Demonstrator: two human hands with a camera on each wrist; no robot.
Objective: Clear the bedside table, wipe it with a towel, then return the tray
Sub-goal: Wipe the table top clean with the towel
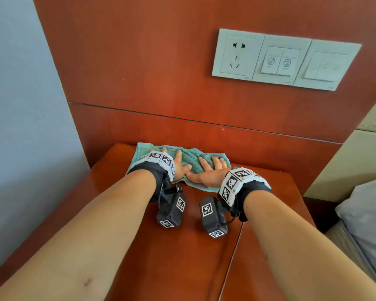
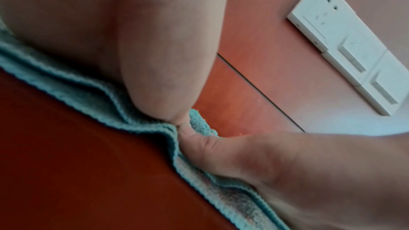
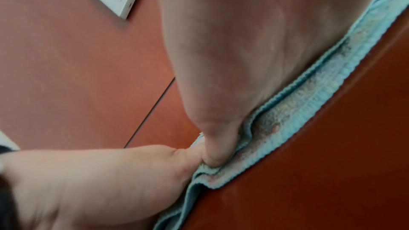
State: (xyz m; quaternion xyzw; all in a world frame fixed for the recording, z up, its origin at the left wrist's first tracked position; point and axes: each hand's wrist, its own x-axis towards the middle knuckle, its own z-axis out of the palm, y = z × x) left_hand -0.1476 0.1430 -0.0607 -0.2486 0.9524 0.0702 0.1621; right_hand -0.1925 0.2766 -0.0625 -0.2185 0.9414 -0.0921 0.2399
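A folded teal towel lies flat at the back of the red-brown bedside table, close to the wall panel. My left hand presses on the towel's left part with straight fingers. Beside it, my right hand lies flat on the right part, and the two thumbs meet in the middle. The left wrist view shows my left hand on the towel with the other thumb touching it. In the right wrist view my right hand pins the towel's stained hem. No tray is in view.
A red-brown wall panel rises right behind the table and carries a white socket and switch plate. A blue-grey wall stands to the left. A bed with grey bedding lies to the right. The table's front part shows bare wood.
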